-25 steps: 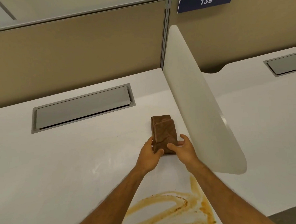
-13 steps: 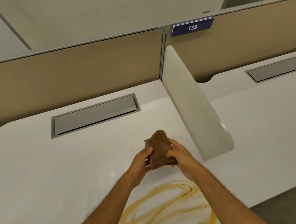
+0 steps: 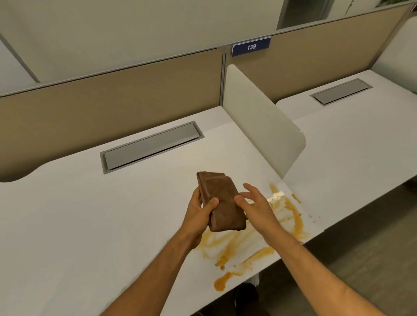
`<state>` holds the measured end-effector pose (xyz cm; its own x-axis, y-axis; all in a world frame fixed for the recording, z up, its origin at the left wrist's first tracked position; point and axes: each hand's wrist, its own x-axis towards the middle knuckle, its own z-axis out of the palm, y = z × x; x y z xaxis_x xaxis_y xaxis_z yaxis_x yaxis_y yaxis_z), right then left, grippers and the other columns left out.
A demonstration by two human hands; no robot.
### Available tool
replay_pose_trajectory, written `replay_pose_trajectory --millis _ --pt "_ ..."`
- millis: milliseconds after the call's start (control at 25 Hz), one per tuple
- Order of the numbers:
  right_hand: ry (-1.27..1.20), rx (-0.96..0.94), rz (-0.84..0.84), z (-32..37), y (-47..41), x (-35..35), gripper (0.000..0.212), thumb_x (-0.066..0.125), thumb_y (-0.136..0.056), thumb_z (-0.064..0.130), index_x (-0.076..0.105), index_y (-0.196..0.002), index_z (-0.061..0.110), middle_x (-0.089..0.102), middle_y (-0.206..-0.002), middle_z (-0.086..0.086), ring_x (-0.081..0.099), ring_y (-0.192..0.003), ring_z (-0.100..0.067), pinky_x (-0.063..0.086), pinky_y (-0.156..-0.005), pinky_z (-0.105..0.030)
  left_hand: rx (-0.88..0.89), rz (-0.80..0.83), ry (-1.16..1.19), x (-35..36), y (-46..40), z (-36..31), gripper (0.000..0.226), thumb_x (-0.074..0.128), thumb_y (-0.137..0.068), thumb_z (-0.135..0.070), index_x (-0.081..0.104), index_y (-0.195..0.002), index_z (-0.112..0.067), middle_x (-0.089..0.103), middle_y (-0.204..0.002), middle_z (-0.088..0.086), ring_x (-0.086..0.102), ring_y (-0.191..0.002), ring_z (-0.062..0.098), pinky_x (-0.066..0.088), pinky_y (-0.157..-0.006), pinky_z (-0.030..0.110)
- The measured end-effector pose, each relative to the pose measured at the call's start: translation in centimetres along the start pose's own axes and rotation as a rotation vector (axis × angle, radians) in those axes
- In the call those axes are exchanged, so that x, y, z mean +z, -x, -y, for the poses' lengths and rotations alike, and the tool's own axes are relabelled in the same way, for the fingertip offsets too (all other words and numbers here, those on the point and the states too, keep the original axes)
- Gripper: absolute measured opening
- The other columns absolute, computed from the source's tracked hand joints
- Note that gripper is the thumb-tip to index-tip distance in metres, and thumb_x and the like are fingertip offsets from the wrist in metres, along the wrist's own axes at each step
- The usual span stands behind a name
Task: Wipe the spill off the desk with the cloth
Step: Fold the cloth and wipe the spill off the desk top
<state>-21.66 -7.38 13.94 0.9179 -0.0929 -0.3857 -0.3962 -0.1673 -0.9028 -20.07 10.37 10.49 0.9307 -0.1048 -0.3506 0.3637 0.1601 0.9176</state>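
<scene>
A folded brown cloth (image 3: 221,201) is held up above the white desk (image 3: 72,227). My left hand (image 3: 201,212) grips its left edge, thumb across the front. My right hand (image 3: 254,204) is at the cloth's right edge with the thumb touching it and the fingers spread and mostly straight. Below and to the right of the cloth an orange-brown spill (image 3: 244,243) streaks the desk near its front edge, with a separate blob (image 3: 221,283) close to the edge.
A grey cable hatch (image 3: 150,146) is set into the desk behind the hands. A white divider panel (image 3: 261,125) stands at the desk's right side, with a second desk (image 3: 360,148) beyond it. Tan partition walls run along the back. Shoes show under the front edge.
The cloth was lifted off the desk and raised over the spill. My right hand's fingers have loosened and spread. The view has pulled back, so more of the spill shows.
</scene>
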Motion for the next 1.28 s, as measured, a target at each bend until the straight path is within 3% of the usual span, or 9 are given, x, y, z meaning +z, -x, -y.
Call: replay_pose_trajectory --millis 200,400,640,760,920,1040,1120,1200,1280 --pt "-0.061 0.001 0.093 -0.1 5.3 2.3 0.04 0.07 -0.075 0.062 0.053 -0.111 0.069 0.069 -0.116 0.02 0.072 -0.1 -0.007 0.061 -0.086 -0.033 0.085 0.094 -0.171 1.5 6.0 1.2 0.071 0.074 -0.096 -0.029 0.037 -0.156 -0.039 0.058 -0.144 -0.013 0.071 -0.116 0.016 0.063 -0.092 0.039" --pt "-0.145 0.087 0.09 -3.9 6.5 2.9 0.047 0.075 -0.08 0.047 0.06 -0.125 0.041 0.076 -0.108 0.009 0.075 -0.093 -0.011 0.062 -0.077 -0.031 -0.006 0.194 -0.169 1.2 9.0 3.1 0.075 0.064 -0.099 -0.008 0.03 -0.155 -0.044 0.059 -0.141 -0.014 0.074 -0.108 0.01 0.062 -0.081 0.029" --pt "-0.074 0.248 0.153 -8.5 4.8 1.5 0.021 0.058 -0.098 0.02 0.067 -0.114 0.03 0.079 -0.091 -0.005 0.078 -0.08 -0.024 0.061 -0.061 -0.03 -0.051 0.066 -0.345 -2.8 9.7 7.2 0.051 0.069 -0.094 -0.031 0.049 -0.136 -0.053 0.068 -0.128 -0.025 0.069 -0.116 0.003 0.058 -0.098 0.031" --pt "0.024 0.214 0.091 -10.2 2.5 0.7 0.021 0.056 -0.1 0.02 0.067 -0.112 0.034 0.079 -0.094 0.001 0.076 -0.086 -0.016 0.057 -0.069 -0.026 -0.07 -0.142 -0.675 -6.8 8.8 11.8 0.053 0.066 -0.099 -0.038 0.045 -0.148 -0.042 0.051 -0.154 -0.014 0.051 -0.142 0.014 0.042 -0.117 0.038" --pt "0.209 0.116 0.092 -12.2 -1.4 0.8 0.025 0.056 -0.1 0.015 0.064 -0.111 0.036 0.074 -0.097 0.005 0.072 -0.093 -0.016 0.051 -0.069 -0.021 -0.097 -0.045 -1.097 -11.7 7.3 18.2 0.081 0.048 -0.103 -0.055 0.006 -0.166 -0.025 -0.002 -0.173 -0.007 0.001 -0.161 0.018 0.008 -0.13 0.041" --pt "0.348 0.007 0.075 -14.2 -4.6 2.2 0.046 0.055 -0.1 0.009 0.048 -0.142 0.026 0.067 -0.12 -0.001 0.065 -0.112 -0.022 0.054 -0.086 -0.029 -0.025 -0.018 -1.342 -13.1 6.4 21.7 0.08 0.028 -0.106 -0.059 -0.014 -0.163 -0.021 -0.025 -0.17 -0.004 -0.019 -0.159 0.018 0.001 -0.131 0.046" --pt "0.425 -0.053 0.08 -15.8 -6.3 3.5 0.066 0.054 -0.102 0.009 0.023 -0.158 0.021 0.036 -0.16 -0.009 0.045 -0.14 -0.026 0.045 -0.111 -0.042 0.042 -0.085 -1.438 -13.2 6.4 23.1 0.079 0.022 -0.105 -0.061 -0.011 -0.165 -0.021 -0.02 -0.173 -0.003 -0.016 -0.16 0.019 0.001 -0.13 0.043" --pt "0.583 -0.115 0.058 -17.7 -7.4 5.2 0.075 0.056 -0.103 0.023 0.01 -0.161 0.016 0.0 -0.17 -0.008 0.017 -0.155 -0.029 0.029 -0.122 -0.047 0.092 -0.136 -1.466 -13.3 6.2 24.0 0.079 0.022 -0.104 -0.061 -0.006 -0.166 -0.021 -0.013 -0.174 -0.002 -0.01 -0.161 0.019 0.0 -0.129 0.04" --pt "0.818 -0.168 -0.018 -19.6 -8.1 6.8 0.092 0.06 -0.096 0.049 0.006 -0.161 0.014 0.0 -0.17 -0.01 0.01 -0.156 -0.029 0.022 -0.124 -0.046 0.11 -0.139 -1.469 -13.4 5.9 24.6 0.079 0.024 -0.104 -0.061 -0.004 -0.166 -0.02 -0.01 -0.175 -0.002 -0.009 -0.161 0.019 -0.002 -0.128 0.039"
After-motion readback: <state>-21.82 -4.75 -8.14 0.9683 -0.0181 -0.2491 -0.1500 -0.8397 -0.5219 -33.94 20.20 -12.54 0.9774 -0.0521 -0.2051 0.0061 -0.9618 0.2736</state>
